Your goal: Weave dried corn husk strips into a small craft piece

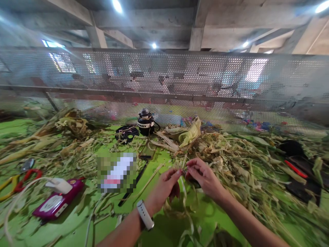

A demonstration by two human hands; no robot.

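Observation:
My left hand (pixel 166 187), with a white watch (pixel 144 214) on its wrist, and my right hand (pixel 204 176) meet at the fingertips over the green table (pixel 77 226). Both pinch thin dried corn husk strips (pixel 183 192) that hang down between them. Fingers of both hands are curled and pressed together on the strips. Loose husk scraps lie all around the hands.
A magenta power bank (pixel 58 200) with a white plug lies at the left, beside red and yellow scissors (pixel 19 178). A black jar (pixel 145 122) stands at the back, near a perforated metal screen (pixel 164 89). A black pen (pixel 133 187) and dark tools (pixel 298 164) lie nearby.

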